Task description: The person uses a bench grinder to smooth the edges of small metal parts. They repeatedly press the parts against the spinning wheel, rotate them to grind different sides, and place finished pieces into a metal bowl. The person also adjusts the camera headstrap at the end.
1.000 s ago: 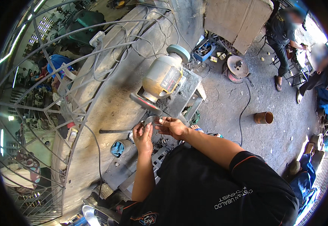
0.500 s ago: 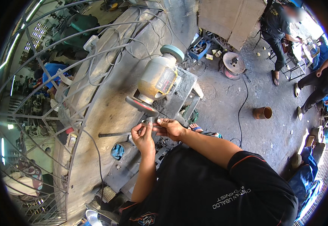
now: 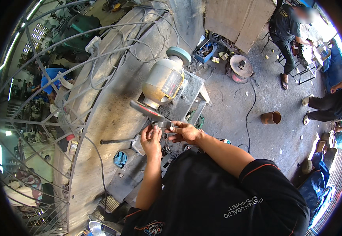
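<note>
A small dark grey metal part [image 3: 163, 124] is held between my two hands, close in front of the bench grinder's lower wheel [image 3: 147, 110]. I cannot tell whether it touches the wheel. My left hand [image 3: 151, 142] pinches the part from below with thumb and fingertips. On the other side, my right hand [image 3: 186, 133] grips its right end, the lower fingers partly bent. The grinder [image 3: 162, 81] has a rounded, worn yellowish-grey motor body on a metal stand [image 3: 190, 92]; a pale green-blue wheel [image 3: 179, 55] sits at its far end.
Left of the grinder run a wall [image 3: 108, 114], loose cables and a curved metal grille [image 3: 41, 122]. A dark bar [image 3: 118, 141] lies left of my hands. A rusty can [image 3: 271, 117], a cable reel [image 3: 241, 67] and a blue toolbox [image 3: 205, 52] rest on the floor. Other people are at the right.
The metal part has turned and shows more of its length. My right hand has shifted slightly right, its fingers more spread. At the far right, people have changed position.
</note>
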`<state>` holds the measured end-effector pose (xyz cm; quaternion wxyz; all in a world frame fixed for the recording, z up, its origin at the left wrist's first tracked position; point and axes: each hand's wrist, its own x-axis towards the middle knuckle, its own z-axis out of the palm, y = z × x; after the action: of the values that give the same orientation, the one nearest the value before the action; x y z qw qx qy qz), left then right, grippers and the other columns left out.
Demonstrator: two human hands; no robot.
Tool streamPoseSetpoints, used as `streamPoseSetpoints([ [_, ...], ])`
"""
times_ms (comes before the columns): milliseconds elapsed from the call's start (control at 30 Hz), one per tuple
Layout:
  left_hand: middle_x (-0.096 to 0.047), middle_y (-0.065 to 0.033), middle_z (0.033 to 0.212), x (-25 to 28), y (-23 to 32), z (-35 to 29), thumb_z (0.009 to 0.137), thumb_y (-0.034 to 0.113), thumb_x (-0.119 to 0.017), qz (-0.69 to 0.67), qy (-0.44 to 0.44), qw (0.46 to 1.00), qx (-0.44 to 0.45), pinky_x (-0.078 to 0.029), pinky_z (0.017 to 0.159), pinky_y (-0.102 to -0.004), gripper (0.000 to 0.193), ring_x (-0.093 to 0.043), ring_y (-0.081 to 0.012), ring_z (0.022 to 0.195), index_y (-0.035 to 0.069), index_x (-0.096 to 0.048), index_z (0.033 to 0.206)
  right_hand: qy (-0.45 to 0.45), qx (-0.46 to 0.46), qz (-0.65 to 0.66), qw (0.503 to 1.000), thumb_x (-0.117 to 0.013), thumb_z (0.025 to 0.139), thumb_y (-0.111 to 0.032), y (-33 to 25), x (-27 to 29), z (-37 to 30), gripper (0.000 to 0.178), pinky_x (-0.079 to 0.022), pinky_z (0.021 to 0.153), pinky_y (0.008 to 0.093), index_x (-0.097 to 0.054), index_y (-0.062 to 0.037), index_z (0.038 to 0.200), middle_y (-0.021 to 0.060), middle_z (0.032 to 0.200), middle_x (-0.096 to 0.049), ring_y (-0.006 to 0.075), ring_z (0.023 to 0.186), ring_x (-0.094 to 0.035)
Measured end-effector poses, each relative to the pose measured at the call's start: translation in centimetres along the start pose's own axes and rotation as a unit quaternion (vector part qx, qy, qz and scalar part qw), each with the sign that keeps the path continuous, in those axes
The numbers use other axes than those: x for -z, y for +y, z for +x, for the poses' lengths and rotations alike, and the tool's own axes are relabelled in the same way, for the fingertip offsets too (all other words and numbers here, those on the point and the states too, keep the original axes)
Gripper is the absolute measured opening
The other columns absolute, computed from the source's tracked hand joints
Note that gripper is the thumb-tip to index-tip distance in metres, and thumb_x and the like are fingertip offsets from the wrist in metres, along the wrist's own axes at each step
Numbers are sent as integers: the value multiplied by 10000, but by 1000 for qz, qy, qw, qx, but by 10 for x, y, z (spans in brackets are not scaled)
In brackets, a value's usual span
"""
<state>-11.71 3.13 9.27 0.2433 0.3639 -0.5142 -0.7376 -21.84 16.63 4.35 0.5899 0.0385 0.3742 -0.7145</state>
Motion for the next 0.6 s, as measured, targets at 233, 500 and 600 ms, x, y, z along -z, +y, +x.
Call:
streamPoseSetpoints([
  [233, -625, -117, 1070, -7, -16, -1, 928, 229, -721, -56, 26, 997, 43, -569, 866, -385, 320, -671, -263, 971, 41, -522, 1094, 24, -25, -2, 999, -765, 882, -190, -10, 4, -21, 420, -579, 773, 386, -473, -154, 1182, 79, 1117, -706, 222, 880, -722],
  [500, -628, -128, 1070, -10, -38, 2, 929, 260, -718, -62, 5, 993, 103, -593, 798, -368, 339, -680, -257, 916, 39, -502, 1068, 98, -47, 20, 994, -752, 888, -162, -7, 5, -38, 436, -555, 769, 408, -422, -135, 1172, 88, 1102, -718, 222, 887, -711],
  [600, -596, -119, 1127, -11, -43, -8, 936, 279, -705, -89, -24, 990, 110, -589, 804, -377, 387, -667, -283, 1003, 70, -464, 1154, 85, -62, -12, 994, -727, 906, -146, -17, 8, -49, 411, -567, 750, 394, -417, -136, 1175, 58, 1085, -712, 198, 829, -705],
])
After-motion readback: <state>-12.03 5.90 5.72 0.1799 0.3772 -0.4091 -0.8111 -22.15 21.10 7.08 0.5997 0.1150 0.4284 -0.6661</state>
